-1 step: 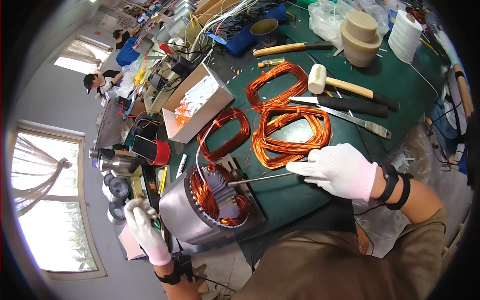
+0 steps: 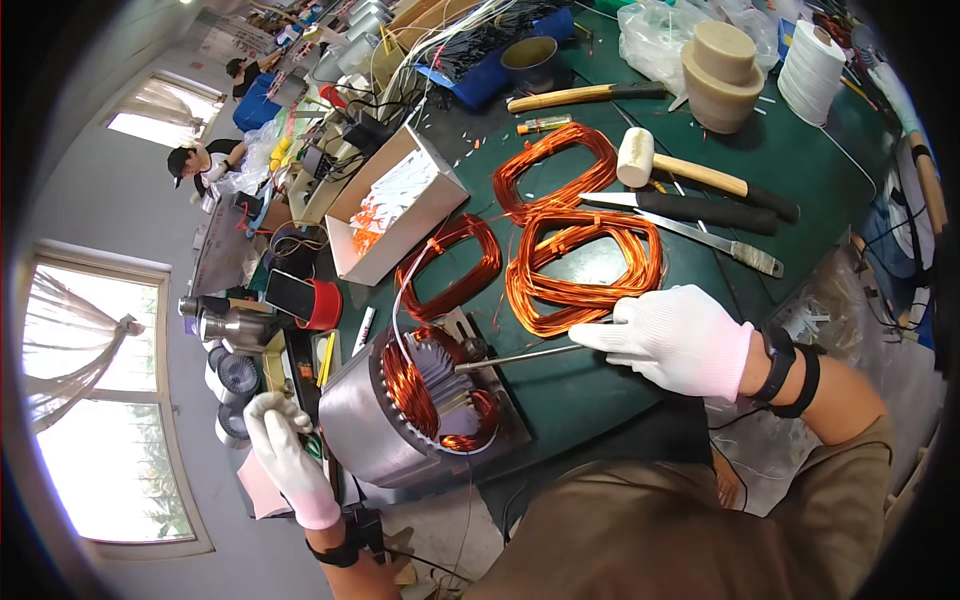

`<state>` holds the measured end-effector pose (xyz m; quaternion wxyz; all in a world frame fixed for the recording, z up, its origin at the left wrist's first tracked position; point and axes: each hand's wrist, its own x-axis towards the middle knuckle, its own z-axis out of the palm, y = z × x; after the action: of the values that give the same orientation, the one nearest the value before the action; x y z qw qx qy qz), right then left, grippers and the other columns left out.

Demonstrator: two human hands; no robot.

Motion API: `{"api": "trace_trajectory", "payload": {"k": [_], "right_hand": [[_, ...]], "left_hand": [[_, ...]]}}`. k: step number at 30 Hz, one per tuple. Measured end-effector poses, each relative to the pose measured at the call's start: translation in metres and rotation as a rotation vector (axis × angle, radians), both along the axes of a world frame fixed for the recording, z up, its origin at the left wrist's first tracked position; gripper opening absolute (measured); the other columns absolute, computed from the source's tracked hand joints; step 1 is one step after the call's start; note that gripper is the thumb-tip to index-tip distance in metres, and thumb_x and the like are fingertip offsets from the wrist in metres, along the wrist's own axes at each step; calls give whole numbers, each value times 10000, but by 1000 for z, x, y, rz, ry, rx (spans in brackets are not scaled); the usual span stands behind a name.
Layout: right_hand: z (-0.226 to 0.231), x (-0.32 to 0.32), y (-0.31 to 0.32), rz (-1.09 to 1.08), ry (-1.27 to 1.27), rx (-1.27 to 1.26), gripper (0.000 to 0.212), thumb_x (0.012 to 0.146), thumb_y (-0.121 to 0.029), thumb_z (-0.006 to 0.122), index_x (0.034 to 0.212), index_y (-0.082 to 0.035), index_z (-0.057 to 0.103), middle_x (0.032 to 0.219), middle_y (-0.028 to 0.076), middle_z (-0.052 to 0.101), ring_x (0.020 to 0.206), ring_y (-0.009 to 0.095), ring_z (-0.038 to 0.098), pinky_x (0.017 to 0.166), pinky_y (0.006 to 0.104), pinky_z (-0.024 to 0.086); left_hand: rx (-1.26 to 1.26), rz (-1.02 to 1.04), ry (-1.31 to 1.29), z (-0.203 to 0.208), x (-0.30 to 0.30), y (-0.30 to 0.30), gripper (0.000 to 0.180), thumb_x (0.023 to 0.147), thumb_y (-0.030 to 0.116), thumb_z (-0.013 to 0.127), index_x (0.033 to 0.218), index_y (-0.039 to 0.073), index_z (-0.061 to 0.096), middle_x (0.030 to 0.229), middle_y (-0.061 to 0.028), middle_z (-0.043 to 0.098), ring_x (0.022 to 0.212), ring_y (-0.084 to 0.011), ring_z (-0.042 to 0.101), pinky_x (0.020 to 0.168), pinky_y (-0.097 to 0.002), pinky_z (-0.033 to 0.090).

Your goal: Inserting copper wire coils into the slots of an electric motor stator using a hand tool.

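Observation:
In front of me a grey metal motor stator (image 2: 360, 425) lies on its side, with copper windings (image 2: 408, 388) in its slots and a white sleeve on a lead. My right hand (image 2: 675, 345), in a white glove, is closed around a thin metal rod (image 2: 525, 356). The rod's far tip reaches the stator's open end. My left hand (image 2: 288, 460), also gloved, is raised beside the stator's left side, apart from it. Its fingers are curled in; whether they pinch anything I cannot make out. Loose copper coils (image 2: 585, 270) lie beyond the rod.
On the green table (image 2: 690, 285) are a white-headed mallet (image 2: 636, 158), a dark-handled knife (image 2: 700, 212) and a wooden-handled tool (image 2: 560, 97). A cardboard box (image 2: 420, 215) of white and orange strips stands behind the stator. Thread spool (image 2: 812, 75) at far right. People work in the background.
My left hand has shifted very slightly, its fingers a little higher. The rod and my right hand have moved a touch to the left.

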<state>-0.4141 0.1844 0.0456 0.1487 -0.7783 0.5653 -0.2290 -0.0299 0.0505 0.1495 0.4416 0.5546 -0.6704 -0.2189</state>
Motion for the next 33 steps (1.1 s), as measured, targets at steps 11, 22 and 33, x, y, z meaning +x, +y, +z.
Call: {"api": "trace_trajectory", "payload": {"k": [11,22,33], "right_hand": [[18,-2,-25,72,111,12,333,919,-102,609,1247,-155,639,865,106,638,743,308,689,651,427,555],[44,-11,-51,253,328,-59,278,897,-136,614,1170,-120,665,843,88,662,725,285,716,592,402,576],[20,25,-77,324,202,-290,165,870,-149,640,994,-45,673,797,77,649,722,272,724,608,394,593]], "left_hand": [[-3,-12,136,-20,-7,-18,219,1132,188,433,1169,37,587,887,16,474,748,-56,426,694,-214,382],[-9,74,27,-19,-12,-14,257,1125,244,441,1182,48,597,895,11,465,777,-63,419,710,-219,387],[30,170,56,-16,-22,-15,284,1109,202,412,1195,18,611,876,1,490,769,-62,428,708,-217,376]]}}
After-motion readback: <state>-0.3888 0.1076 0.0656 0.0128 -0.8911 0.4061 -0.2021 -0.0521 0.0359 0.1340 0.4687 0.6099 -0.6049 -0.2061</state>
